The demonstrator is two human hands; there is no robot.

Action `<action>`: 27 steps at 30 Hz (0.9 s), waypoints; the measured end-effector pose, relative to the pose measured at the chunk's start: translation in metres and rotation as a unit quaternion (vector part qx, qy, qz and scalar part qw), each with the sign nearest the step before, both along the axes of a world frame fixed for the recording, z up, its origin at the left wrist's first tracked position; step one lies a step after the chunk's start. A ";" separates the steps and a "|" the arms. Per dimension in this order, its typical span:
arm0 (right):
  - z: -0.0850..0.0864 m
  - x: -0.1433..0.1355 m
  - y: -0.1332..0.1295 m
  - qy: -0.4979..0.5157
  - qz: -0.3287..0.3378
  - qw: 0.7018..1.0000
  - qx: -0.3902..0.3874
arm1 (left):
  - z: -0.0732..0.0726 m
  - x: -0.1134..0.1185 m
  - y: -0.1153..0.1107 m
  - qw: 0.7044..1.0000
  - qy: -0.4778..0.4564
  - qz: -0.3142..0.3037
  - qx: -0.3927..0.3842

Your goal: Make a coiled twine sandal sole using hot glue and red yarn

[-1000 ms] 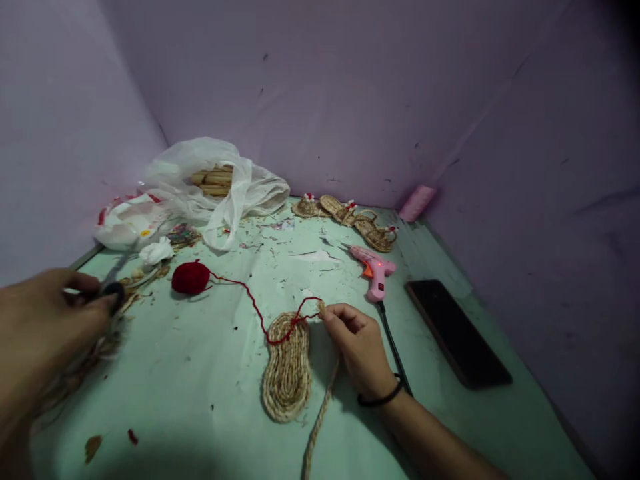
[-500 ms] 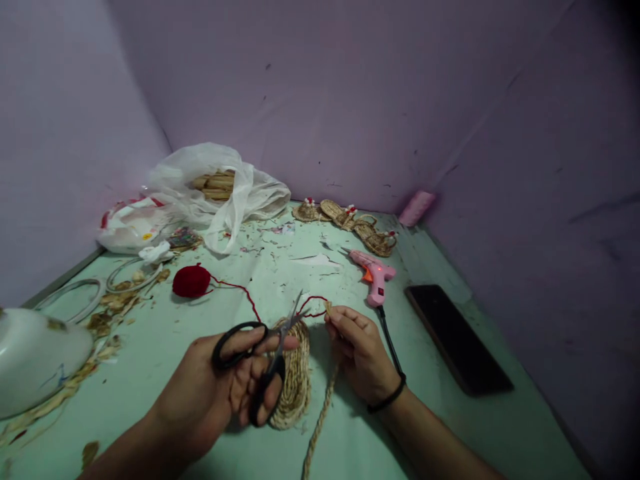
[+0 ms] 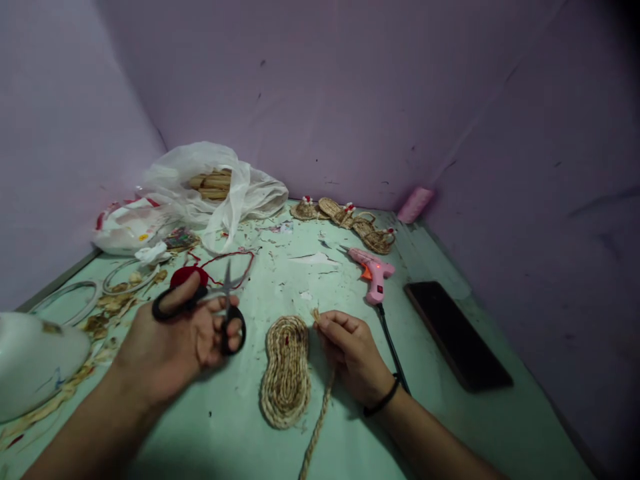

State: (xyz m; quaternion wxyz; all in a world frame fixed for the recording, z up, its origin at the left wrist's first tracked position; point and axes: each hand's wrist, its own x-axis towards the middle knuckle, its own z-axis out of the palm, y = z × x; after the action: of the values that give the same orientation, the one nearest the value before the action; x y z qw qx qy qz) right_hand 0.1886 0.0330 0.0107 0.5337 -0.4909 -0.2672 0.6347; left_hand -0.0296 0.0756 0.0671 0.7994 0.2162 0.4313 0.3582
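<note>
My left hand has black-handled scissors hooked on its thumb and fingers, with the blades parted and pointing up. Just behind the scissors lies a ball of red yarn, its loose strand looping on the table. My right hand pinches the frayed end of a braided straw cord, which trails down toward the near edge. Between my hands a coiled, sole-shaped braided piece rests flat, with a small red spot near its top.
A pink glue gun with a black cable lies right of centre, beside a dark phone. Small woven slippers sit by the back wall. Plastic bags, wire rings, scraps and a white rounded object fill the left.
My left hand has moved left with the scissors, away from the coiled piece. The red strand no longer reaches my right hand and now lies near its ball.
</note>
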 end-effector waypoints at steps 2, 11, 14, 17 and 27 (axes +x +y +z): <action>0.000 -0.001 0.001 -0.019 -0.020 1.000 0.000 | 0.000 0.005 -0.008 0.998 -0.014 -0.062 -0.015; -0.001 -0.003 -0.003 -0.095 -0.095 0.991 0.001 | -0.018 0.045 -0.048 0.914 0.300 -0.179 0.204; 0.000 -0.007 -0.007 -0.095 -0.110 0.989 0.015 | -0.017 0.057 -0.057 0.833 0.400 -0.256 0.284; 0.003 -0.012 -0.012 -0.095 -0.102 0.990 0.030 | -0.014 0.064 -0.063 0.786 0.449 -0.278 0.322; 0.015 -0.024 -0.023 -0.176 -0.060 0.981 0.054 | -0.017 0.066 -0.068 0.790 0.424 -0.228 0.379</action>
State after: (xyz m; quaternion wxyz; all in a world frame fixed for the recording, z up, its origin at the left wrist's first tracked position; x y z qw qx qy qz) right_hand 0.1645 0.0103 0.0253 0.5413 -0.5808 -0.3607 0.4894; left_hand 0.0369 0.0075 0.0498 0.4483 0.7239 0.4950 0.1730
